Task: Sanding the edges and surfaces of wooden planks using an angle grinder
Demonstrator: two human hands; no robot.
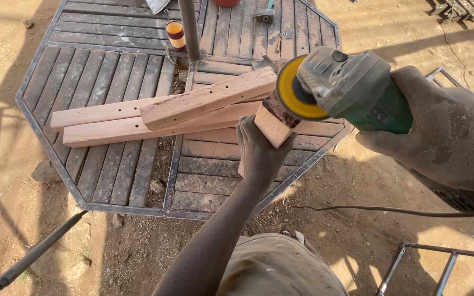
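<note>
Wooden block (270, 127) pinched upright in left grip (259, 151), end raised off the slatted desk (111, 181) to meet the yellow disc of the green grinder (346, 90). Right grip (440, 131) wrapped round the grinder at three o'clock. Planks (154, 115) stacked at nine o'clock.

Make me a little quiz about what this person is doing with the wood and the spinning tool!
1. True or false: the left hand holds a wooden block.
2. What colour is the disc on the green angle grinder? A red, B yellow, C blue.
3. Fill in: the long wooden planks lie on an eight-sided slatted ____.

Key
1. True.
2. B, yellow.
3. Table. The right hand, in a dusty glove, grips the grinder.
</note>
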